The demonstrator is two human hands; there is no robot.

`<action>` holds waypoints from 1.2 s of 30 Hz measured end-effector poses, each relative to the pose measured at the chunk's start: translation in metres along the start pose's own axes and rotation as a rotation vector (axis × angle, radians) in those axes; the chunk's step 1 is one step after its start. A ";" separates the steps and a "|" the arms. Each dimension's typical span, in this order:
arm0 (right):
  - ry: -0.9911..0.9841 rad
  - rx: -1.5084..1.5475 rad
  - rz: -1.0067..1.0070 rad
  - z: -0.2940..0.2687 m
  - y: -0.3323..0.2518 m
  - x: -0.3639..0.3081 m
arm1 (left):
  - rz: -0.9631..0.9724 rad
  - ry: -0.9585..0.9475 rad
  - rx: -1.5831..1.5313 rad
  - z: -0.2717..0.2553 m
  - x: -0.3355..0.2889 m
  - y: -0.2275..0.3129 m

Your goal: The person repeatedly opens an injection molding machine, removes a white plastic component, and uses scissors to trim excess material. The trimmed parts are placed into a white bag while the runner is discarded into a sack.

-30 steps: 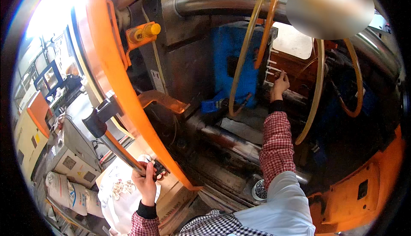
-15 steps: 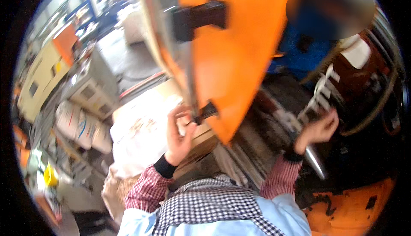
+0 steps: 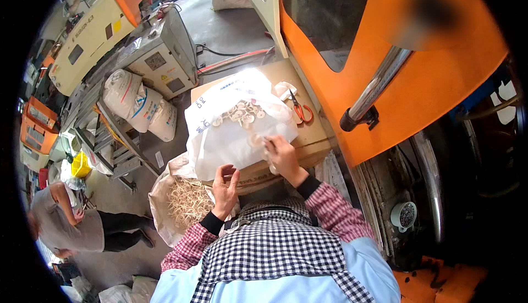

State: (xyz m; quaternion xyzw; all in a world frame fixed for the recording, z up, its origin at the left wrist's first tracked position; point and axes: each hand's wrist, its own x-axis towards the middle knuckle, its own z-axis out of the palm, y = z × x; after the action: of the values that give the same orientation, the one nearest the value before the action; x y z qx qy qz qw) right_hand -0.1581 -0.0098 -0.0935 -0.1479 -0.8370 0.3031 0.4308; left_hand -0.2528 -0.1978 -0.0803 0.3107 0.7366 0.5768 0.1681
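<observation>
In the head view, the right hand (image 3: 282, 157) is laid on the near edge of a white plastic sheet (image 3: 231, 132) spread over a cardboard box (image 3: 308, 138). Its fingers are curled around a pale moulded plastic piece (image 3: 257, 139), which is gripped at the fingertips, though the piece is partly hidden by the hand. Just beyond the grip, further up the sheet, a heap of similar small pale parts (image 3: 242, 113) is spread out. To the right of the grip, on bare cardboard, red-handled scissors (image 3: 301, 112) are lying, well clear of the fingers.

The left hand (image 3: 225, 187) is held lower and to the left of the right hand, at the near edge of the box. Its fingers are loosely bent, the palm is turned upward, and nothing can be seen held in it; whether the box edge is touched cannot be told. Below and to the left of this hand, an open sack of thin pale plastic strands (image 3: 187, 201) is standing on the floor.

To the right of both hands, an orange machine door (image 3: 440, 77) with a metal handle bar (image 3: 377, 88) is seen.
</observation>
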 end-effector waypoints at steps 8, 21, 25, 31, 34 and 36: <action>0.034 -0.076 0.079 -0.040 -0.026 -0.040 | -0.022 -0.245 -0.149 0.046 -0.005 0.028; 0.814 -0.734 0.667 -0.258 -0.100 -0.223 | 1.012 -1.694 0.283 0.369 -0.099 0.167; 0.750 -0.790 0.728 -0.274 -0.110 -0.246 | 1.280 -1.690 0.343 0.443 -0.134 0.143; 0.675 -0.787 0.757 -0.285 -0.104 -0.264 | 1.215 -1.645 0.312 0.450 -0.155 0.145; 0.718 -0.740 0.725 -0.289 -0.099 -0.265 | 1.122 -1.759 0.373 0.454 -0.154 0.154; 0.687 -0.766 0.780 -0.293 -0.096 -0.268 | 1.149 -1.763 0.383 0.454 -0.152 0.153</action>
State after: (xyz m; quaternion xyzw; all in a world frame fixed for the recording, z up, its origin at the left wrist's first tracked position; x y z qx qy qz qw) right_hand 0.2373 -0.1090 -0.0717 -0.6731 -0.5852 0.0527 0.4492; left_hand 0.1771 0.0632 -0.0773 0.9397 0.1767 0.0162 0.2925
